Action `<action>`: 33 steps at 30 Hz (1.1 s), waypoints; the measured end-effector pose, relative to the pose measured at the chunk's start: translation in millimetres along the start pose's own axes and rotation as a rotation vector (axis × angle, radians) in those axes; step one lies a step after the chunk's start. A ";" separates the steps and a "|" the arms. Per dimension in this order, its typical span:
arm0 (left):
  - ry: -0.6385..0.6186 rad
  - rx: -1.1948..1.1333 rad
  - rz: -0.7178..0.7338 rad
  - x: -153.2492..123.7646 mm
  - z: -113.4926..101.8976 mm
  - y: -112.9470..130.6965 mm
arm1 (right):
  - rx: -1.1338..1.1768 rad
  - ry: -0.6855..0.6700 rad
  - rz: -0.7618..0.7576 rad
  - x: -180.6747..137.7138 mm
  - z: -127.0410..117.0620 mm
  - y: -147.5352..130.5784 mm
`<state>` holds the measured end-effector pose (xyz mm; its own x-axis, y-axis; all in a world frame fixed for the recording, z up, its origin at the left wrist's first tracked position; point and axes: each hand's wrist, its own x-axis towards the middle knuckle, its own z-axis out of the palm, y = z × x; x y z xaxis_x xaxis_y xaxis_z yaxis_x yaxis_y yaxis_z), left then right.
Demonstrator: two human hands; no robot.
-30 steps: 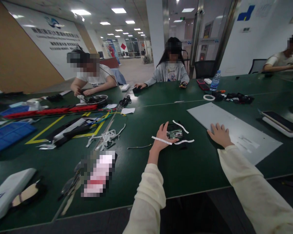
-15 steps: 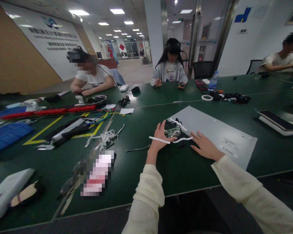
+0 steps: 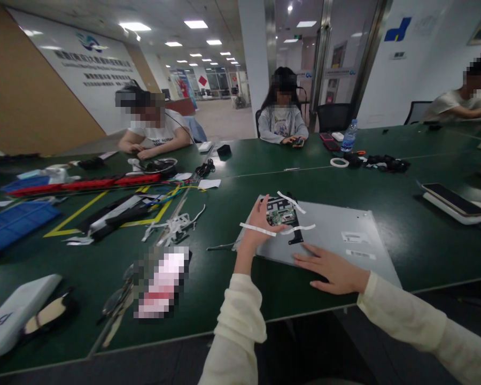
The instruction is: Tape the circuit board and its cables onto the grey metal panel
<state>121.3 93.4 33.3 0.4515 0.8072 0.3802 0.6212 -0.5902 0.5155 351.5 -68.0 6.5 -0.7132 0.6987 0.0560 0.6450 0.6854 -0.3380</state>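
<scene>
My left hand grips the left side of a green circuit board set in a black bracket, its thumb along the near side. White adhesive strips hang about it: one strip crosses the back of that hand, another runs over the bracket's far corner, and a third sticks out at the right. Under the board lies a flat grey metal panel with two white labels. My right hand, fingers stretched out, rests at the panel's near edge.
Left of my hands are a heap of white strips, a pixelated phone, a blue basket and a red bar. A phone on a white box lies right. A bottle stands farther back. Co-workers sit around the table.
The grey panel has turned and slid left beneath the board. My right hand has moved nearer to me. Across the table, a co-worker's raised hand has come down to a small object.
</scene>
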 end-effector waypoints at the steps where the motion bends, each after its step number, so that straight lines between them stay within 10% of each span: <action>1: 0.008 0.003 0.002 -1.2 -2.9 2.3 | 0.012 -0.006 -0.049 0.1 -0.4 -1.9; 26: -0.151 0.125 -0.054 -21.6 60.5 26.1 | -0.059 0.144 -0.378 7.4 16.3 -8.6; 33: -0.172 0.196 -0.071 -26.4 66.6 23.2 | -0.142 0.513 -0.056 -11.1 21.6 6.3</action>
<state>166.4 58.7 -15.9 0.4940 0.8452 0.2040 0.7598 -0.5337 0.3713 357.6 -75.8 -16.5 -0.5442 0.6465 0.5347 0.6659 0.7205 -0.1933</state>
